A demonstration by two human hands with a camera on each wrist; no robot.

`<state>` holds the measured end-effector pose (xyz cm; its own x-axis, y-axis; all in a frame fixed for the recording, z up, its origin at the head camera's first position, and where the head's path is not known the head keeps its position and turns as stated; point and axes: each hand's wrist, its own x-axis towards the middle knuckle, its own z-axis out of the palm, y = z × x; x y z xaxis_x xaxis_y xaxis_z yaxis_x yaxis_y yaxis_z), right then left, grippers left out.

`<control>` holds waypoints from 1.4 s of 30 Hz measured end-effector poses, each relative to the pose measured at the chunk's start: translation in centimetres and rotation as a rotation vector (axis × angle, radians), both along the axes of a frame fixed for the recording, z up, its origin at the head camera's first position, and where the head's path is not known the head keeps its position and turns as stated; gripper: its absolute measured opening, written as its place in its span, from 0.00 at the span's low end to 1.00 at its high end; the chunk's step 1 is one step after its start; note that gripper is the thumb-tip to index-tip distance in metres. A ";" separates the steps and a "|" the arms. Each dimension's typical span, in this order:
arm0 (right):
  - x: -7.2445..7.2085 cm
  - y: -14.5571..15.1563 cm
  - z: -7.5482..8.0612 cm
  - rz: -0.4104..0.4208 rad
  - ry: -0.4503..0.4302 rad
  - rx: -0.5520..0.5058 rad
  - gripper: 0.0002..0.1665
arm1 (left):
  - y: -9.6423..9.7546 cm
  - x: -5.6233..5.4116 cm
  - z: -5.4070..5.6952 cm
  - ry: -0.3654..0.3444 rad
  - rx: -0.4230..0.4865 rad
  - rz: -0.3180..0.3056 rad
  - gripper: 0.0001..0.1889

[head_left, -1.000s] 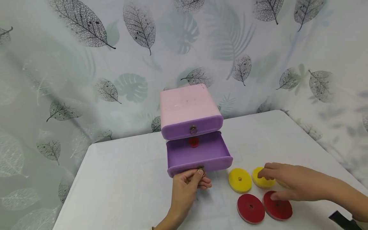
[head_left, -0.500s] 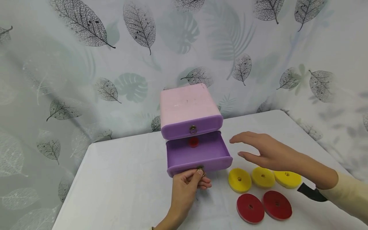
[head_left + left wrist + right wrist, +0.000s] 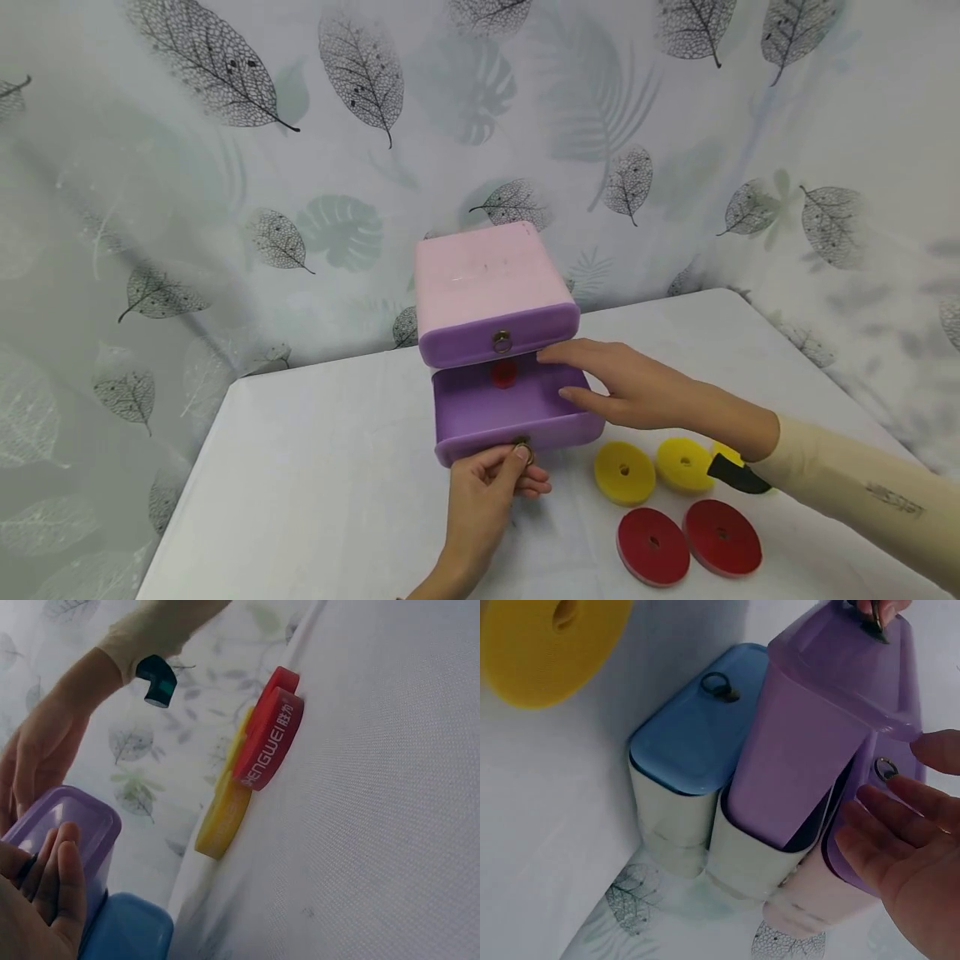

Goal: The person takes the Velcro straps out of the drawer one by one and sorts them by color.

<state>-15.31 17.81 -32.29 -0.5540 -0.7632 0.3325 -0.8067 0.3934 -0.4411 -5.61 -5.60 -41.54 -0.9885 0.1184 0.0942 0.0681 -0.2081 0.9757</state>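
Just under parted, empty right fingers [image 3: 582, 354], purple drawer [image 3: 558, 430], ring [image 3: 532, 454] tight between left fingers [image 3: 534, 481].

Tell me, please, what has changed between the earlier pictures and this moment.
The right hand, with nothing visible in it, has moved left and forward, from over the yellow rolls and red rolls to the right side of the open purple drawer. The left hand still pinches the drawer's ring handle; drawer and rolls stay as they were.
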 end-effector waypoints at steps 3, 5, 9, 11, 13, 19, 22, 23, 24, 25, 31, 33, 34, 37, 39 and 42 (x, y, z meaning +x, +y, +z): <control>-0.4 -0.6 -0.1 0.002 -0.023 0.012 0.28 | 0.1 0.0 0.0 0.008 0.007 -0.003 0.14; -0.6 -1.0 -0.1 0.005 -0.047 0.021 0.27 | 0.1 0.0 0.0 0.011 0.010 -0.004 0.14; -1.0 -1.7 0.0 0.013 -0.080 0.028 0.26 | 0.2 0.1 0.0 0.002 0.011 -0.009 0.15; -1.1 -2.0 0.0 0.015 -0.086 0.031 0.26 | 0.2 0.1 0.0 -0.001 0.010 -0.010 0.15; -1.2 -2.3 0.0 0.022 -0.090 0.036 0.26 | 0.2 0.1 0.0 0.004 0.010 -0.008 0.15; -1.8 -3.0 -0.3 0.055 -0.120 0.070 0.25 | 0.2 0.4 0.0 0.004 0.011 0.000 0.14; -2.0 -3.3 -0.6 0.068 -0.138 0.095 0.27 | 0.2 0.6 0.1 -0.004 0.011 0.005 0.13; -2.1 -3.4 -0.7 0.071 -0.136 0.106 0.28 | 0.2 0.6 0.1 -0.007 0.012 0.006 0.13; -2.2 -3.5 -0.8 0.074 -0.136 0.119 0.28 | 0.2 0.7 0.1 -0.009 0.011 0.006 0.13; -2.3 -3.7 -0.9 0.080 -0.132 0.129 0.29 | 0.2 0.7 0.2 -0.011 0.010 0.007 0.13; -3.0 -4.7 -1.3 0.121 -0.100 0.200 0.31 | 0.1 1.0 0.2 -0.034 0.013 0.009 0.14; -3.2 -5.0 -1.4 0.123 -0.101 0.224 0.32 | 0.1 1.0 0.2 -0.033 0.016 0.008 0.14; -3.3 -5.1 -1.4 0.125 -0.100 0.234 0.32 | 0.1 1.0 0.1 -0.033 0.017 0.008 0.14; -3.7 -5.5 -1.6 0.133 -0.095 0.252 0.34 | 0.1 1.1 0.2 -0.024 0.019 0.008 0.14; -3.9 -5.7 -1.7 0.136 -0.091 0.251 0.35 | 0.0 1.0 0.2 -0.025 0.015 0.008 0.14; -4.2 -5.9 -1.9 0.127 -0.097 0.255 0.37 | -0.1 0.9 0.2 -0.028 0.013 0.005 0.14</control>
